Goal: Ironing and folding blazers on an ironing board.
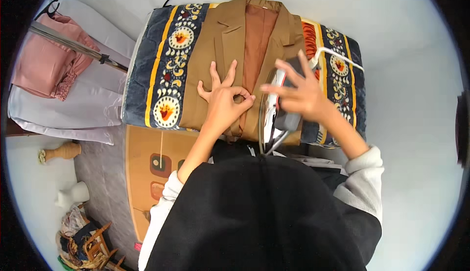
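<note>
Our left hand [226, 102] pinches thumb to forefinger over the blazer [230, 36]; our right hand [306, 97] (blurred) splays above the iron [292, 122]

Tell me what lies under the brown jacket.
A dark blue patterned blanket shows on both sides of the jacket; the part directly beneath is covered, so it cannot be seen.

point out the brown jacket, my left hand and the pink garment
Brown jacket [230, 51]: head view, on its front, just left of the rust-coloured lining.
Left hand [223, 101]: head view, on the back of the hand.
Pink garment [56, 58]: head view, on the middle of its cloth.
</note>
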`<move>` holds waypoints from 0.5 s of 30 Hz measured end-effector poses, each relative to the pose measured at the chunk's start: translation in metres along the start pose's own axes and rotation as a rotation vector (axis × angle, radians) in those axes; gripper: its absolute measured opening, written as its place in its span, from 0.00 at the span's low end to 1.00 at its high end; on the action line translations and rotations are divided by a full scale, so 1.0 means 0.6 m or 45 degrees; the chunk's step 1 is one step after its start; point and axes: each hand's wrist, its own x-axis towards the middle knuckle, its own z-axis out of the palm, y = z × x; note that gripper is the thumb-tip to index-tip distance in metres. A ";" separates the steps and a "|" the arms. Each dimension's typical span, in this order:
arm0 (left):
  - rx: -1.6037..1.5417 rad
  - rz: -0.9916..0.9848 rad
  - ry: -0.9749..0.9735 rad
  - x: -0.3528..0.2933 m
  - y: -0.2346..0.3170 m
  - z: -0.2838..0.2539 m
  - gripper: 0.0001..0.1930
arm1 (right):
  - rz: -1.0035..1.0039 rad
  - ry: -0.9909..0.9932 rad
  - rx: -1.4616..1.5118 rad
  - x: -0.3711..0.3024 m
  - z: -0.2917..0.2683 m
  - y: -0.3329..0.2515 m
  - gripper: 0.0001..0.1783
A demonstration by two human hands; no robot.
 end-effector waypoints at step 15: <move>-0.028 0.032 0.015 0.005 0.000 0.007 0.05 | 0.197 0.084 -0.130 -0.018 0.005 0.100 0.10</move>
